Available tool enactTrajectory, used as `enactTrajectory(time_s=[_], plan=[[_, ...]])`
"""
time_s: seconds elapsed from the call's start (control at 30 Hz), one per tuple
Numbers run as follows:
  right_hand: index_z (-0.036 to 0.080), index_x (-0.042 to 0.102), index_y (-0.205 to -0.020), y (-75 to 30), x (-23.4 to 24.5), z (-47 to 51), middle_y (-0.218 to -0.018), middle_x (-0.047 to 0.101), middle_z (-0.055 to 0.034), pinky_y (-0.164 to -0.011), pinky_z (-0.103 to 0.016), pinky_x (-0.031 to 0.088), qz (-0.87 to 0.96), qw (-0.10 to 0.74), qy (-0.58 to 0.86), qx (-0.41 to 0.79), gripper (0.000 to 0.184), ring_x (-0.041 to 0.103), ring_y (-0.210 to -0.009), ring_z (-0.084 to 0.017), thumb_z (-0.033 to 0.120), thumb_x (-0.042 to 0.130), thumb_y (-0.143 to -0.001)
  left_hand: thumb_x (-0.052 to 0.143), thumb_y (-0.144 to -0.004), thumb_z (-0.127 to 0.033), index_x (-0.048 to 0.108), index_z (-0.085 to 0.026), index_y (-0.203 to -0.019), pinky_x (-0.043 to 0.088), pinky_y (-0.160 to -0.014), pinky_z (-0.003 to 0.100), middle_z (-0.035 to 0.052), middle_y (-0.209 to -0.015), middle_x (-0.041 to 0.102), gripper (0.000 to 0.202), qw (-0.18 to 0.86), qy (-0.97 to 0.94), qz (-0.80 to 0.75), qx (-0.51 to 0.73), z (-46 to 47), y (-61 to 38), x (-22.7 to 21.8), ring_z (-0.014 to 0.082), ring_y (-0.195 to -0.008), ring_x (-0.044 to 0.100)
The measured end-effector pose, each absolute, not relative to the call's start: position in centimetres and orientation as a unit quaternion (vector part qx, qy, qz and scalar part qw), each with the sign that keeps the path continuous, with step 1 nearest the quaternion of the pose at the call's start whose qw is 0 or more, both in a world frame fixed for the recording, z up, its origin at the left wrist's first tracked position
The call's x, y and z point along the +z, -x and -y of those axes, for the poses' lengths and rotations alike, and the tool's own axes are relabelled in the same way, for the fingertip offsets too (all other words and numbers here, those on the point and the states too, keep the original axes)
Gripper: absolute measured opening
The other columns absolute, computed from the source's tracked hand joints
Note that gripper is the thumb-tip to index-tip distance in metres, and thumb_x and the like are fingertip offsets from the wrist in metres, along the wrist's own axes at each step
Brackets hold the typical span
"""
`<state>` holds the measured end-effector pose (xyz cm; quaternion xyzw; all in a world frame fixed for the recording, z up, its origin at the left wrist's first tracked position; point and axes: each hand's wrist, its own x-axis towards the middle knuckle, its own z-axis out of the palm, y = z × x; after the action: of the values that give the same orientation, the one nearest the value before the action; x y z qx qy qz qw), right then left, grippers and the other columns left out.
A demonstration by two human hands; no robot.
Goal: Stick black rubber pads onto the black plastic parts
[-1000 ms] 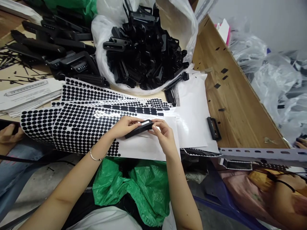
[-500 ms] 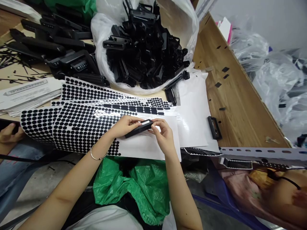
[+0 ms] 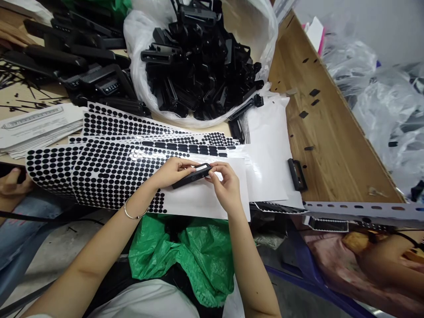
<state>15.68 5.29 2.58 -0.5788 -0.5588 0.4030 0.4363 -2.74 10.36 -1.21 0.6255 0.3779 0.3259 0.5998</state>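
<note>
Both my hands hold one small black plastic part (image 3: 194,175) over a white backing sheet (image 3: 205,198). My left hand (image 3: 170,172) grips its left end, fingers curled round it. My right hand (image 3: 225,183) pinches its right end with the fingertips. Under and to the left of my hands lie sheets of round black stickers (image 3: 106,170). A row of rectangular black stickers (image 3: 185,149) lies just beyond the hands.
A clear plastic bag (image 3: 265,39) full of black plastic parts (image 3: 198,62) sits at the back. Longer black parts (image 3: 82,66) and a paper stack (image 3: 36,128) lie at left. One loose black part (image 3: 297,174) rests on the wooden table (image 3: 331,145). Another person's hand (image 3: 11,185) shows at far left.
The view has shifted slightly; my hands keep hold of the black part in nearly the same place, with only small finger movement at its right end.
</note>
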Motion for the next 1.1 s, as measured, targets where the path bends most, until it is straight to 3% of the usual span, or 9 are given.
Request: enactTrajectory(time_s=[0.33, 0.57, 0.63, 0.7, 0.77, 0.93, 1.0, 1.1], plan=[[0.023, 0.063, -0.077, -15.7, 2.7, -5.2, -0.105, 0.057, -0.0059, -0.076, -0.038, 0.065, 0.571, 0.436, 0.585, 0.377, 0.014, 0.058, -0.101, -0.022, 0.036, 0.065, -0.084, 0.060, -0.083, -0.032, 0.075, -0.019, -0.107, 0.055, -0.082, 0.035, 0.0076, -0.107, 0.076, 0.031, 0.604, -0.625, -0.376, 0.322, -10.3, 2.9, -0.9, 0.0239, -0.093, 0.071], [0.024, 0.062, -0.080, -15.9, 1.7, -5.1, -0.096, 0.060, -0.0039, -0.071, -0.036, 0.064, 0.545, 0.479, 0.584, 0.364, 0.015, 0.061, -0.095, -0.021, 0.037, 0.071, -0.078, 0.062, -0.082, -0.033, 0.075, -0.018, -0.107, 0.055, -0.082, 0.035, 0.0091, -0.107, 0.076, 0.032, 0.602, -0.626, -0.384, 0.314, -10.4, 3.0, -1.0, 0.0250, -0.094, 0.071], [0.028, 0.057, -0.098, -16.1, 1.5, -5.3, -0.100, 0.061, -0.0020, -0.071, -0.036, 0.064, 0.519, 0.491, 0.588, 0.379, 0.032, 0.063, -0.091, -0.019, 0.039, 0.075, -0.073, 0.063, -0.082, -0.033, 0.075, -0.020, -0.108, 0.055, -0.082, 0.035, 0.0080, -0.107, 0.076, 0.032, 0.600, -0.630, -0.380, 0.315, -10.4, 3.0, -1.1, 0.0246, -0.095, 0.071], [0.033, 0.047, -0.118, -16.2, 1.4, -5.4, -0.110, 0.062, -0.0021, -0.072, -0.035, 0.063, 0.506, 0.482, 0.586, 0.410, 0.061, 0.065, -0.091, -0.019, 0.039, 0.080, -0.067, 0.063, -0.082, -0.034, 0.075, -0.020, -0.108, 0.055, -0.082, 0.035, 0.0078, -0.107, 0.076, 0.032, 0.600, -0.635, -0.372, 0.313, -10.4, 3.0, -1.1, 0.0241, -0.093, 0.071], [0.033, 0.046, -0.125, -16.2, 1.3, -5.6, -0.116, 0.064, -0.0046, -0.077, -0.036, 0.061, 0.516, 0.454, 0.576, 0.442, 0.071, 0.065, -0.098, -0.021, 0.039, 0.082, -0.064, 0.064, -0.081, -0.035, 0.074, -0.020, -0.109, 0.055, -0.082, 0.035, 0.0086, -0.107, 0.076, 0.033, 0.602, -0.637, -0.368, 0.312, -10.4, 3.0, -1.2, 0.0241, -0.091, 0.071], [0.025, 0.071, -0.100, -15.7, 0.9, -5.9, -0.114, 0.071, -0.0065, -0.091, -0.041, 0.056, 0.537, 0.435, 0.561, 0.456, 0.030, 0.063, -0.112, -0.026, 0.039, 0.074, -0.073, 0.065, -0.081, -0.037, 0.075, -0.019, -0.107, 0.055, -0.083, 0.036, 0.0100, -0.109, 0.075, 0.033, 0.597, -0.632, -0.380, 0.317, -10.3, 3.0, -1.2, 0.0254, -0.094, 0.070], [0.027, 0.072, -0.102, -16.0, 1.1, -6.1, -0.115, 0.072, -0.0053, -0.091, -0.041, 0.056, 0.542, 0.431, 0.552, 0.465, 0.028, 0.064, -0.112, -0.026, 0.043, 0.067, -0.080, 0.063, -0.082, -0.037, 0.074, -0.019, -0.109, 0.055, -0.079, 0.035, 0.0101, -0.108, 0.075, 0.034, 0.599, -0.630, -0.381, 0.315, -10.3, 3.0, -1.1, 0.0245, -0.091, 0.070], [0.028, 0.069, -0.113, -17.2, 1.9, -7.3, -0.112, 0.073, -0.0051, -0.079, -0.038, 0.060, 0.531, 0.441, 0.550, 0.470, 0.036, 0.066, -0.102, -0.023, 0.049, 0.056, -0.087, 0.061, -0.084, -0.037, 0.072, -0.019, -0.111, 0.054, -0.074, 0.032, 0.0091, -0.103, 0.076, 0.035, 0.608, -0.620, -0.379, 0.320, -10.3, 3.0, -0.9, 0.0219, -0.087, 0.069]])
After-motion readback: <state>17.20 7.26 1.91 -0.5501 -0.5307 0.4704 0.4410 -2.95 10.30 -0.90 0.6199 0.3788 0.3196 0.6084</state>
